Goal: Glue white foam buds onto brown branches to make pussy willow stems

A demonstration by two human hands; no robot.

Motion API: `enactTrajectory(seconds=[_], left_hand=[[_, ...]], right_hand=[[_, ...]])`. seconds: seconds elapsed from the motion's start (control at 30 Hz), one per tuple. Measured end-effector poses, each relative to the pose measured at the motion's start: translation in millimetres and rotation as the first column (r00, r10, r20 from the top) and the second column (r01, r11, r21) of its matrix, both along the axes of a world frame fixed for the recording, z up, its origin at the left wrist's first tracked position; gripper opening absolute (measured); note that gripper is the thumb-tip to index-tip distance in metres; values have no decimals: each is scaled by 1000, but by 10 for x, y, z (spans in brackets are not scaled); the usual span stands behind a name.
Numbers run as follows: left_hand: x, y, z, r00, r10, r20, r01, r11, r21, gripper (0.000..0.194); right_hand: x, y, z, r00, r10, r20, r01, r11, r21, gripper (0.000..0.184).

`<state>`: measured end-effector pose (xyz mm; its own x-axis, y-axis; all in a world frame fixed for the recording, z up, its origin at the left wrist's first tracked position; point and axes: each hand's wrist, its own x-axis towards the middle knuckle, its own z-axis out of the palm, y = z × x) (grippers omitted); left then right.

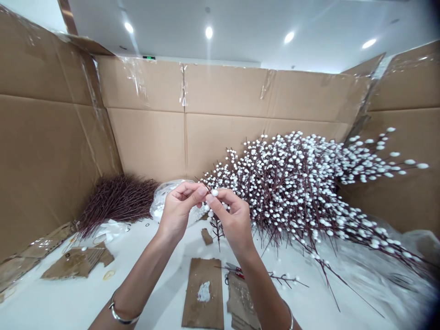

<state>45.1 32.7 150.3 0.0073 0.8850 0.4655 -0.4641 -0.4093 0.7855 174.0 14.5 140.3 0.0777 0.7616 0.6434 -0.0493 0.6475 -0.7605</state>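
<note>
Holding a thin brown stem [208,187] with a white berry [215,193] on it, both hands are right about the middle of the view, up above the table [154,284]. The left hand [178,206] is pinching the stem between thumb and fingertips. The right hand [235,217] comes in at the berry, also a thumb-and-finger pinch, and the two sets of fingertips are so close that I can't tell exactly where one grip ends.

Going round the clock from there: just behind the left hand at 9 o'clock is a clear plastic bag [165,196] with white bits in it, and further out the same way, a big bundle of bare brown stems [117,199]. At 3 o'clock there's a huge heap of berry branches [295,178], fanning out past the right hand.

Down at 6 o'clock lies a cardboard piece [202,316] with a white smear [204,292] on it. Around 5 are some red-handled scissors [238,271], partly hidden by the right arm, next to another cardboard scrap [240,295]. Crumpled clear plastic [374,279] sits at 4, torn cardboard [74,263] at 8. Tall cardboard walls [220,94] stand at 12, ceiling lights [209,32] above.
</note>
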Motion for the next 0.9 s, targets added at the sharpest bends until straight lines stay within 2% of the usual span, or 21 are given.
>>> enactTrajectory(seconds=[0.57,0.73,0.9], left_hand=[[-11,46,-36,997,6,-73,-3,999,41,14],[-12,50,-54,992,30,-120,-22,997,69,13],[-60,3,-1,973,77,-219,-57,994,96,11]], right_hand=[[32,39,-11,1000,16,6,-16,1000,-10,13],[61,44,-1,1000,26,12,-26,1000,-10,14],[119,54,37,997,56,51,-54,998,-45,15]])
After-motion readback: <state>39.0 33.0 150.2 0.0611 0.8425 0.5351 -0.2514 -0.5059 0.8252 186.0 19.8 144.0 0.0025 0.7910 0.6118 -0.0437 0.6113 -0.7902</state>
